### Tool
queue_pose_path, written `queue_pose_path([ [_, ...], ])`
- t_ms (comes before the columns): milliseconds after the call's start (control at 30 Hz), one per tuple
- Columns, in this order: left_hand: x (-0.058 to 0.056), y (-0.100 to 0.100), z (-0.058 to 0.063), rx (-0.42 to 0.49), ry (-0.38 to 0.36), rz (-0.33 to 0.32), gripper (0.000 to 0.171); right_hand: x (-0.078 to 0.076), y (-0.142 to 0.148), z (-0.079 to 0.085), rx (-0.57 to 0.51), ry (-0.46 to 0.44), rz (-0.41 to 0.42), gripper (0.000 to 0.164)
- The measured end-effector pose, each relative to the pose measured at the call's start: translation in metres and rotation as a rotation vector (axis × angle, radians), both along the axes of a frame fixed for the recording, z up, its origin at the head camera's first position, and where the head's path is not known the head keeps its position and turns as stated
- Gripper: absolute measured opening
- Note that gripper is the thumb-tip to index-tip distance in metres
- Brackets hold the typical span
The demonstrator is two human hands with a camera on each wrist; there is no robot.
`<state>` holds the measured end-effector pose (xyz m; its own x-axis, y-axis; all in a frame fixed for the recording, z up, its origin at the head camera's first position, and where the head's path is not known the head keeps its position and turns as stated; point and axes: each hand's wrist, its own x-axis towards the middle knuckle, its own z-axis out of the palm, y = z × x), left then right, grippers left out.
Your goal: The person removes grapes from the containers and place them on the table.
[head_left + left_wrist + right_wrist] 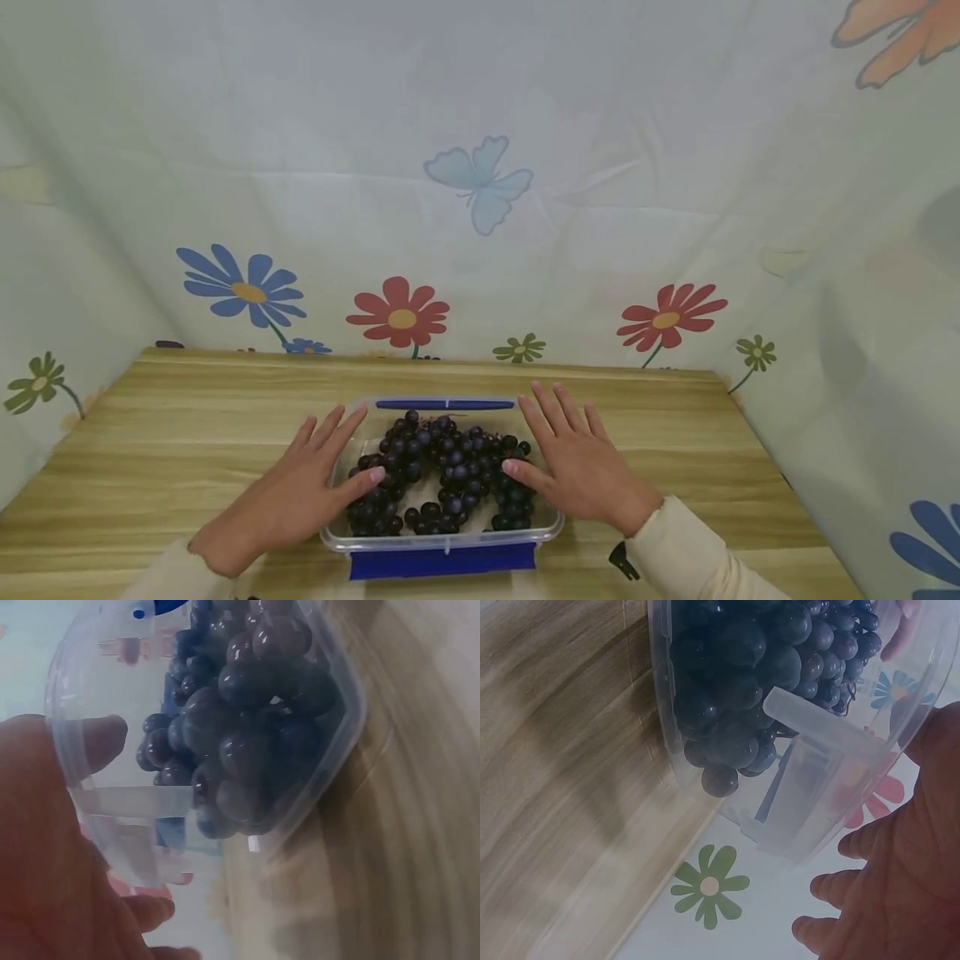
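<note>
The left hand (pixel 296 496) was at nine o'clock of the clear container (pixel 420 543), its grip wide, fingers outstretched, holding nothing. The container sat toward six o'clock on the wooden counter (pixel 150 433), dark grapes (pixel 457 471) heaped inside, blue latches (pixel 442 563) at its twelve and six. At its three o'clock, the right hand (pixel 588 471) had its grip likewise spread, holding nothing, thumb over the grapes.
</note>
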<state>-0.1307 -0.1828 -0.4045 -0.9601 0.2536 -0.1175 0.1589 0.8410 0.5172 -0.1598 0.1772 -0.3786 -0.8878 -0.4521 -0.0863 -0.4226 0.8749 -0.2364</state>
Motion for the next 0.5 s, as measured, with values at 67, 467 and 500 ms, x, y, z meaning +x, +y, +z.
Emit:
queue_pose_path([
  [67, -0.001, -0.002, -0.003, 0.064, -0.023, -0.007, 0.089, 0.0, 0.0, 0.0, 0.001, -0.002, 0.001, 0.086],
  [467, -0.005, -0.002, -0.017, 0.281, -0.115, 0.042, 0.08, 0.001, 0.002, 0.002, 0.007, 0.0, 0.01, 0.086],
  [500, -0.004, -0.002, -0.018, 0.288, -0.116, 0.043, 0.079, 0.001, 0.002, 0.002, 0.006, -0.001, 0.011, 0.086],
])
